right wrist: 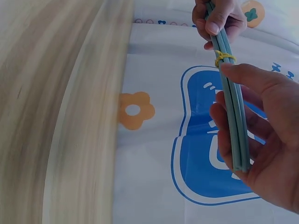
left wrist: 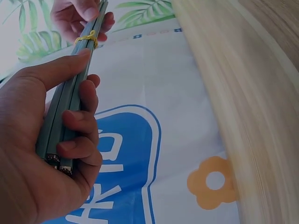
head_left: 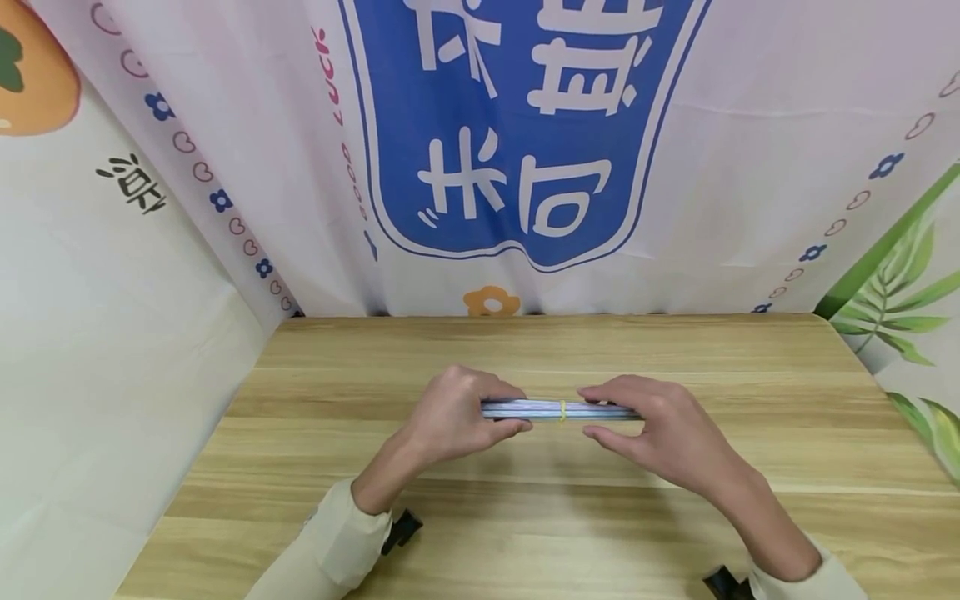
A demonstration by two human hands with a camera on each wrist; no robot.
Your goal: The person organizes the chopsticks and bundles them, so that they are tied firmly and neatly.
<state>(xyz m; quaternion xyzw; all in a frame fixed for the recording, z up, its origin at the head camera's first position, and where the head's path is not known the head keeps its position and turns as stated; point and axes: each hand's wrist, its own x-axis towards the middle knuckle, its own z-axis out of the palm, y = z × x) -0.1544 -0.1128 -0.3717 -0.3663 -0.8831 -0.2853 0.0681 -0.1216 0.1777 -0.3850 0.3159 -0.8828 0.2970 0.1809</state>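
Note:
A bundle of slim pale blue-green sticks [head_left: 542, 409] is held level above the wooden table, bound near its middle by a thin yellow tie [right wrist: 225, 57]. My left hand [head_left: 455, 415] grips the left end; in the left wrist view its thumb lies along the sticks and its fingers curl round them. Around the other end curls my right hand [head_left: 670, 425], its thumb beside the tie in the right wrist view. Dark tips show at the left end of the sticks [left wrist: 65, 112]. Exactly what kind of sticks these are cannot be told.
Beneath the hands spreads a wood-grain table [head_left: 315, 467]. A white printed curtain [head_left: 735, 208] with a large blue sign hangs along its back edge. White cloth covers the left side; leaf-patterned cloth [head_left: 900, 308] hangs at the right.

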